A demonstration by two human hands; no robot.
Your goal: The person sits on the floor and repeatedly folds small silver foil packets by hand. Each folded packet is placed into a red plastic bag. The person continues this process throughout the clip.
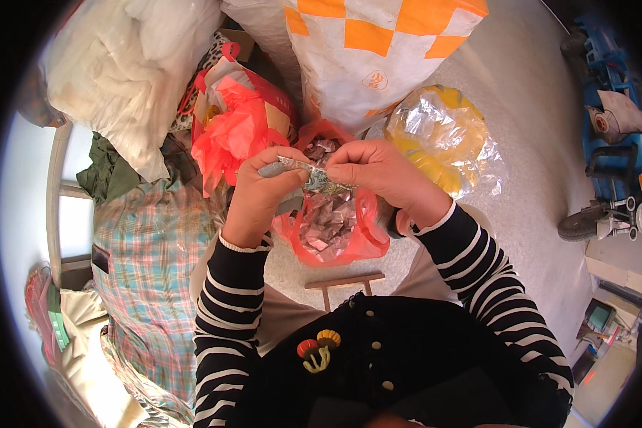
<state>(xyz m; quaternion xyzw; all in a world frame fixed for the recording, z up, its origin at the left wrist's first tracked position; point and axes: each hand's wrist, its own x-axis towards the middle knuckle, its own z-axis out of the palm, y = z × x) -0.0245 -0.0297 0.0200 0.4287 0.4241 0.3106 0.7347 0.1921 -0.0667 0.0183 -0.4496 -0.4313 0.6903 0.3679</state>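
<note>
In front of me a small patterned strip [325,181], paper or foil, is stretched between my two hands. My left hand [265,184] pinches its left end between thumb and fingers. A grey piece [272,170] shows at those fingers; what it is, I cannot tell. The strip's right end is gripped by the thumb and forefinger of my right hand [377,170]. Just below the hands, a red plastic bag [372,243] lies wide at the mouth on the floor. It holds many folded silvery-pink foil pieces [326,227], partly hidden by my hands.
Beyond stand an orange-and-white checked sack [348,69] and a red bag stuffed with plastic [232,117]. A yellow item in clear plastic [444,139] lies right. Plaid cloth [150,246] covers something at left. A small wooden stool [345,281] is between my legs; a blue vehicle [615,150] stands far right.
</note>
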